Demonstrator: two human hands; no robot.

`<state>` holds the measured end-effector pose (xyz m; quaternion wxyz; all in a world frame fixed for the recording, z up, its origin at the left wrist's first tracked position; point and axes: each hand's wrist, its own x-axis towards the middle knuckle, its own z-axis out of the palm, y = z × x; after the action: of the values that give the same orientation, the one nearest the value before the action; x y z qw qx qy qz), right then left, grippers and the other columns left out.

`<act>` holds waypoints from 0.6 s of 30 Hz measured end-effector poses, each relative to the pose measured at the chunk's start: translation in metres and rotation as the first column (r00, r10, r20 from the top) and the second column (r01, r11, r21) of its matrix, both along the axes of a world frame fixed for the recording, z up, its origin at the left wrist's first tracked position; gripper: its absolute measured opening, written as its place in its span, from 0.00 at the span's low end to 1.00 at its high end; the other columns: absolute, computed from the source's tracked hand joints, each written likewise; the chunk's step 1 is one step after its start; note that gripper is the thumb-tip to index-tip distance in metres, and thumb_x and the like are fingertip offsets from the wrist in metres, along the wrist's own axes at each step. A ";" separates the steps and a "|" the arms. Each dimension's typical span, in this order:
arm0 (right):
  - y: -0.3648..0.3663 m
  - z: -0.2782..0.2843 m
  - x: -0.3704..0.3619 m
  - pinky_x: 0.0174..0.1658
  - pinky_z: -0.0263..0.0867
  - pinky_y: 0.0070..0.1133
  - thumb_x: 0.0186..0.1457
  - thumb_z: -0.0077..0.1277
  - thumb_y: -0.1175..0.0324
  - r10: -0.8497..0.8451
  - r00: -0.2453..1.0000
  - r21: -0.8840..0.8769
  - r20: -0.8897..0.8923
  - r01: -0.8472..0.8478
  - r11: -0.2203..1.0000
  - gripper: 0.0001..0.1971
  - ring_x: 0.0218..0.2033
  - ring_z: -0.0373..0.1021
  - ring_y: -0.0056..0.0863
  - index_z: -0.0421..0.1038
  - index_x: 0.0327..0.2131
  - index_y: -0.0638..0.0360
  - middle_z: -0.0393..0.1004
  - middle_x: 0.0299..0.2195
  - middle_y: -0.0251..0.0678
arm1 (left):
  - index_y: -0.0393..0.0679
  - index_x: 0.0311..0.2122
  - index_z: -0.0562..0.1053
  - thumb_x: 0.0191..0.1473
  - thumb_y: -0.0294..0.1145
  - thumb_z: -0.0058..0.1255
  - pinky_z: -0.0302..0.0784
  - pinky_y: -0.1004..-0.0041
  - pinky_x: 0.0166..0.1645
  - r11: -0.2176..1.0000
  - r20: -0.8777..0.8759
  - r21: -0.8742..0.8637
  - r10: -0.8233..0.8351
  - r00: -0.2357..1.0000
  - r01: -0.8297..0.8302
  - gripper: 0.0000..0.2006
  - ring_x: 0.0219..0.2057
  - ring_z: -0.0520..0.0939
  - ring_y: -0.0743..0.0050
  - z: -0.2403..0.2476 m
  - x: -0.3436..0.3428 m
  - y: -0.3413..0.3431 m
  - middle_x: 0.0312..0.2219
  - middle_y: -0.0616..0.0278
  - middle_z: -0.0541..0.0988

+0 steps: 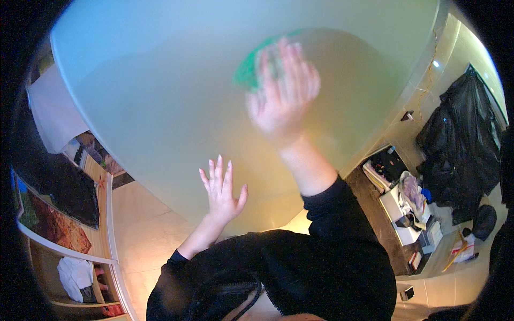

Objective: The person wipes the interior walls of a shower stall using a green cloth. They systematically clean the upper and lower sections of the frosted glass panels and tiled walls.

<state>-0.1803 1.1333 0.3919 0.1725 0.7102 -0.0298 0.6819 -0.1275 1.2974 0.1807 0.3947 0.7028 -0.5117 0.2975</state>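
Observation:
A large smooth, pale panel [160,96] fills the upper middle of the head view; it looks like frosted glass. High on it, my right hand [286,101] presses a green cloth [247,72] against the surface. The hand is smeared by motion, and most of the cloth is hidden under the palm and fingers. Lower and to the left, my left hand [219,195] is open, fingers stretched out and thumb apart, with nothing in it. It is up against or just in front of the panel; I cannot tell if it touches.
At right, a black garment [458,139] hangs on the wall above a white box [399,211] holding clothes. A black bag [484,222] lies nearby. To the left are a hanging white cloth [56,107] and a wooden shelf [69,306] with a white folded cloth [76,278].

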 end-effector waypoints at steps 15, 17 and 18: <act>-0.014 0.028 0.002 0.63 0.49 0.43 0.49 0.56 0.69 -0.014 0.957 0.114 0.291 -0.020 0.993 0.31 0.64 0.56 0.47 0.65 0.59 0.55 0.62 0.61 0.50 | 0.35 0.67 0.51 0.49 0.37 0.57 0.27 0.37 0.67 0.998 0.016 0.056 -0.014 1.000 0.013 0.43 0.70 0.40 0.36 -0.002 0.027 0.043 0.68 0.38 0.46; 0.035 0.021 0.022 0.64 0.50 0.40 0.51 0.55 0.64 -0.101 0.992 0.074 0.077 0.095 0.993 0.29 0.64 0.58 0.44 0.67 0.58 0.53 0.62 0.62 0.45 | 0.35 0.66 0.52 0.50 0.37 0.57 0.27 0.37 0.67 0.999 0.004 0.044 -0.017 1.000 0.017 0.42 0.70 0.41 0.37 -0.003 0.027 0.047 0.68 0.39 0.47; 0.049 0.008 0.031 0.64 0.49 0.39 0.51 0.54 0.64 -0.063 0.998 0.024 0.001 0.063 0.998 0.27 0.64 0.58 0.41 0.69 0.57 0.49 0.62 0.62 0.41 | 0.35 0.66 0.53 0.50 0.37 0.56 0.27 0.37 0.67 0.999 -0.017 0.030 -0.024 1.000 0.025 0.41 0.70 0.42 0.38 -0.002 0.026 0.048 0.67 0.40 0.48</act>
<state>-0.1493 1.1826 0.4000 0.1854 0.7102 -0.0605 0.6764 -0.1019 1.3452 0.1783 0.3920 0.7046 -0.5215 0.2792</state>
